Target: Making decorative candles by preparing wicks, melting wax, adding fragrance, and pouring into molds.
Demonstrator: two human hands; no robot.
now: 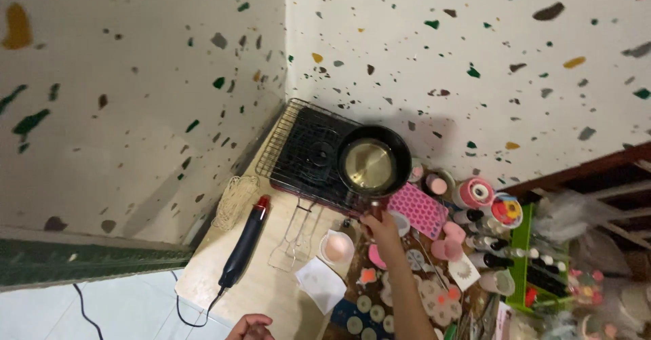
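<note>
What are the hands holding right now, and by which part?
Right hand grips the small black pan by its handle. Left hand holds nothing visible.

Bottles (489, 244): a row of small dark bottles with pale caps and light labels — lying just left of the green tray, right of the pink mould.
Tray (521, 258): upright green container at the right — more dark bottles inside.
Signs, screens: none visible.

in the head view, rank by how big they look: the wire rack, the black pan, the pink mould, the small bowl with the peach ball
1. wire rack
2. black pan
3. pink mould
4. small bowl

Mould and bowl look close in size, so their order is unsure.
</note>
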